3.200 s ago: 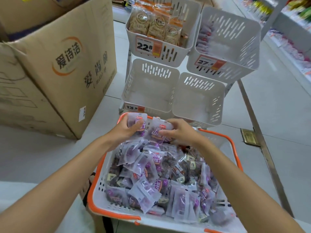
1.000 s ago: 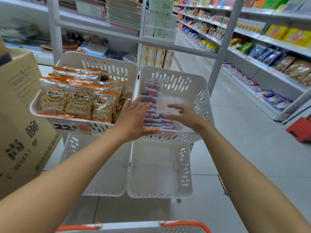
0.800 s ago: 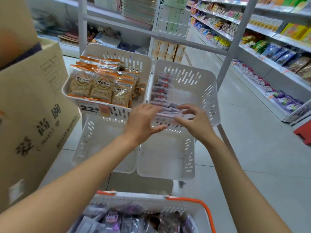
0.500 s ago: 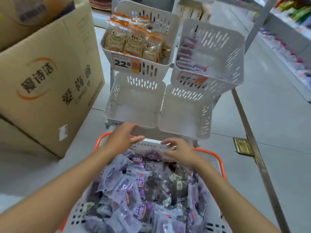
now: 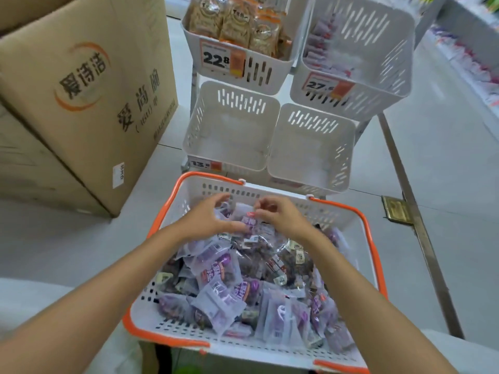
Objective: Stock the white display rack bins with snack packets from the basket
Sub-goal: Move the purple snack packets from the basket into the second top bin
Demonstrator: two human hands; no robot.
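Observation:
The white basket (image 5: 374, 247) with an orange rim sits right below me, heaped with purple snack packets (image 5: 224, 268). Both hands are at its far end. My left hand (image 5: 208, 220) hovers on the pile with curled, spread fingers and its thumb lying across a packet. My right hand (image 5: 280, 217) pinches the top edge of a purple packet (image 5: 249, 221) between the two hands. Beyond stands the white display rack: its upper right bin (image 5: 388, 76) holds a row of purple packets, and the lower left bin (image 5: 232, 130) and lower right bin (image 5: 310, 149) hold nothing.
The upper left bin (image 5: 270, 74) is filled with orange-and-brown packets and carries a 22.8 price tag. A large cardboard box (image 5: 89, 98) stands to the left of the rack. A metal floor rail (image 5: 413, 211) runs along the right, with store shelves (image 5: 469, 49) beyond.
My hands left the upper right bin and came down into the basket. The view tilted down from the rack to the basket, and my fingers now curl onto the far packets.

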